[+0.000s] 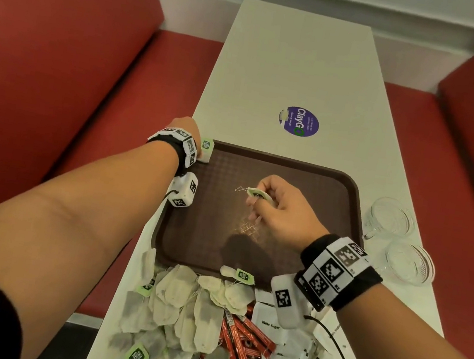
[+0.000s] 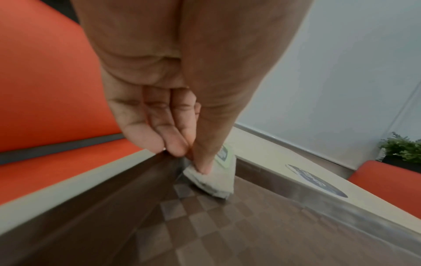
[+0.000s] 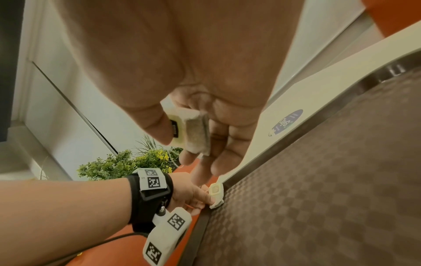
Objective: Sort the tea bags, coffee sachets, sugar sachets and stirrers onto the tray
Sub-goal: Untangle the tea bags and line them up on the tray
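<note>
A brown tray (image 1: 337,176) lies on the white table. At its far left corner my left hand (image 1: 191,145) pinches a tea bag (image 1: 206,150) with a green tag. In the left wrist view the thumb and fingers of that hand (image 2: 191,160) hold the tea bag (image 2: 218,181), whose lower edge touches the tray floor (image 2: 227,234). My right hand (image 1: 260,202) hovers over the tray's middle and grips another green-tagged tea bag (image 1: 258,194) with its string dangling; the right wrist view shows this bag (image 3: 197,133) between thumb and fingers (image 3: 180,145). Near me lie heaped tea bags (image 1: 180,303), red coffee sachets (image 1: 242,340) and white sugar sachets (image 1: 283,334).
Two clear glass cups (image 1: 389,220) (image 1: 409,263) stand right of the tray. One tea bag (image 1: 241,274) rests on the tray's near rim. A purple round sticker (image 1: 298,121) marks the table beyond the tray. Red bench seats (image 1: 47,59) flank the table on both sides.
</note>
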`<act>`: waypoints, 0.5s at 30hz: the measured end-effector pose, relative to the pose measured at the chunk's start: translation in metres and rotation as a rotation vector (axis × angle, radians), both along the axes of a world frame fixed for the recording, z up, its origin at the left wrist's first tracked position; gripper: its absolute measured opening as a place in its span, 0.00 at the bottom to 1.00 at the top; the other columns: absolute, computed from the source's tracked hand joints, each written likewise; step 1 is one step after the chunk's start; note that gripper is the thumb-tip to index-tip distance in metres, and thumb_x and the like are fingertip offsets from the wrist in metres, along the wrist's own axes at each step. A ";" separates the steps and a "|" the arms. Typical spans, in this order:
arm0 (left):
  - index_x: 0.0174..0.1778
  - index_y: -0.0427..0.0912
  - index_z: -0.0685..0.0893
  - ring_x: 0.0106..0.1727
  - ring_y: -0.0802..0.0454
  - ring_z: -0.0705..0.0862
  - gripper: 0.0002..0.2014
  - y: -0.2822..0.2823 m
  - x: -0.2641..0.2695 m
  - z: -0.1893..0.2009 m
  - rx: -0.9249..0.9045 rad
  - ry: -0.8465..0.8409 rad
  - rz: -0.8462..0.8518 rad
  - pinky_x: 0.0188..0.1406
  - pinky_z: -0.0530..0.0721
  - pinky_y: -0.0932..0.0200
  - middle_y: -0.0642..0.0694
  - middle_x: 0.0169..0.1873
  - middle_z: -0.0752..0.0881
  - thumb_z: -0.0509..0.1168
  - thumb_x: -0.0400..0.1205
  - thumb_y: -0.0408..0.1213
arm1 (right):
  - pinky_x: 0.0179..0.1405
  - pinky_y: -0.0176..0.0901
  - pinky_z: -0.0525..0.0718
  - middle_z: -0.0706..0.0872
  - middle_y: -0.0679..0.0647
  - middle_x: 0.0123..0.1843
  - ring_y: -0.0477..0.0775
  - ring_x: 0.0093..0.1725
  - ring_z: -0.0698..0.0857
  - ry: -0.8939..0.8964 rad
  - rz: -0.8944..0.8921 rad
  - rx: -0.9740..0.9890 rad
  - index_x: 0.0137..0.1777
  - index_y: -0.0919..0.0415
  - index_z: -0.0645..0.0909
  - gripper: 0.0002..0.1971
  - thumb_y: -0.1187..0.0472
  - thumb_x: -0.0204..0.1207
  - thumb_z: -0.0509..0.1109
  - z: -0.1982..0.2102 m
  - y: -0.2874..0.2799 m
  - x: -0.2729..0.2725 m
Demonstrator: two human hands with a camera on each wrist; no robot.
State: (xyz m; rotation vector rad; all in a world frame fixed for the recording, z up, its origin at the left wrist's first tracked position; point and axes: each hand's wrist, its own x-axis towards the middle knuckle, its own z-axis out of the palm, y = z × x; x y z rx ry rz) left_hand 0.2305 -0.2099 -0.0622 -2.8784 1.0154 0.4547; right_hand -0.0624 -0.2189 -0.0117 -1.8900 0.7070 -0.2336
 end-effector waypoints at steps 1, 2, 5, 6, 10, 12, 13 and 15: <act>0.31 0.39 0.77 0.26 0.49 0.77 0.17 0.001 -0.002 0.001 0.000 -0.005 -0.002 0.29 0.76 0.56 0.45 0.29 0.80 0.76 0.77 0.42 | 0.52 0.63 0.88 0.91 0.57 0.40 0.47 0.36 0.90 -0.004 -0.003 -0.014 0.49 0.63 0.78 0.05 0.61 0.82 0.70 0.000 -0.001 0.000; 0.31 0.39 0.76 0.27 0.49 0.78 0.17 0.003 -0.003 0.003 -0.005 -0.009 -0.007 0.28 0.76 0.56 0.44 0.29 0.80 0.75 0.77 0.42 | 0.51 0.60 0.88 0.91 0.56 0.40 0.45 0.36 0.90 -0.012 -0.006 -0.026 0.48 0.62 0.79 0.05 0.61 0.82 0.71 0.001 -0.001 0.001; 0.35 0.39 0.79 0.39 0.43 0.82 0.17 0.010 -0.009 0.012 -0.083 0.037 -0.028 0.33 0.77 0.55 0.42 0.40 0.86 0.73 0.79 0.48 | 0.44 0.44 0.85 0.90 0.50 0.38 0.41 0.35 0.85 -0.004 -0.008 -0.125 0.44 0.55 0.81 0.04 0.60 0.80 0.73 0.002 -0.003 0.003; 0.40 0.40 0.82 0.43 0.42 0.83 0.16 0.014 -0.014 0.018 -0.150 0.060 -0.047 0.36 0.78 0.54 0.43 0.45 0.87 0.71 0.80 0.51 | 0.42 0.39 0.82 0.88 0.47 0.37 0.40 0.35 0.83 0.000 -0.011 -0.161 0.43 0.52 0.82 0.05 0.59 0.80 0.74 0.002 -0.003 0.004; 0.49 0.50 0.87 0.45 0.54 0.85 0.14 0.035 -0.057 0.057 -0.496 0.257 -0.247 0.43 0.82 0.58 0.54 0.43 0.87 0.66 0.83 0.56 | 0.43 0.44 0.81 0.87 0.49 0.38 0.44 0.36 0.80 -0.026 -0.053 -0.170 0.43 0.54 0.84 0.04 0.58 0.78 0.76 0.004 -0.003 0.011; 0.47 0.52 0.87 0.41 0.58 0.85 0.15 0.052 -0.082 0.080 -0.555 0.436 -0.352 0.43 0.83 0.60 0.57 0.39 0.88 0.66 0.82 0.60 | 0.43 0.47 0.81 0.86 0.49 0.37 0.45 0.36 0.80 -0.034 -0.067 -0.164 0.44 0.55 0.84 0.04 0.58 0.79 0.75 0.006 -0.003 0.015; 0.47 0.53 0.88 0.41 0.59 0.86 0.14 0.061 -0.091 0.088 -0.575 0.523 -0.387 0.43 0.83 0.61 0.56 0.38 0.88 0.68 0.80 0.60 | 0.42 0.47 0.81 0.86 0.48 0.37 0.45 0.36 0.80 -0.040 -0.073 -0.159 0.45 0.56 0.85 0.04 0.57 0.79 0.75 0.007 -0.003 0.016; 0.48 0.54 0.89 0.43 0.62 0.86 0.11 0.075 -0.102 0.093 -0.598 0.602 -0.456 0.45 0.81 0.66 0.56 0.40 0.90 0.73 0.78 0.55 | 0.42 0.45 0.80 0.87 0.47 0.38 0.45 0.37 0.81 -0.057 -0.084 -0.149 0.45 0.54 0.85 0.05 0.54 0.80 0.74 0.009 -0.003 0.019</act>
